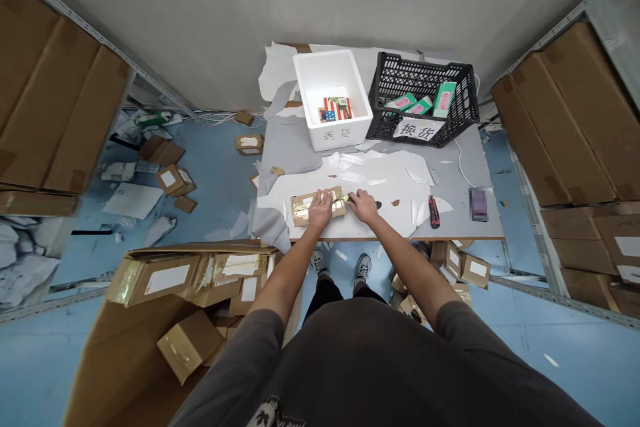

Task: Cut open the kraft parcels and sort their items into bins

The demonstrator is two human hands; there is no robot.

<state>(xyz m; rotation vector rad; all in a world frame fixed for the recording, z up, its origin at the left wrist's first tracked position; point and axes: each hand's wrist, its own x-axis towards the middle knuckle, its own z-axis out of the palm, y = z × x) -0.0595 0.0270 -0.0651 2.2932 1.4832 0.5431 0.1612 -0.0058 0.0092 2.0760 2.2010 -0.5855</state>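
Observation:
A small cardboard box (302, 208) sealed with shiny tape lies near the front edge of the table. My left hand (321, 207) rests on its top with the fingers stretched out. My right hand (363, 205) is closed around a utility knife (347, 198) at the box's right end; only a yellow and dark part of it shows by the fingertips. The blade is too small to make out. To the right, a red and black tool (434, 212) lies on the table.
Behind stand a white foam box (333, 97) with a striped packet and a black crate (424, 99) with green-and-pink boxes. A dark phone-like object (479, 205) lies at right. A large carton (115, 347) of parcels is at lower left. Shelves with cartons (565, 127) flank both sides.

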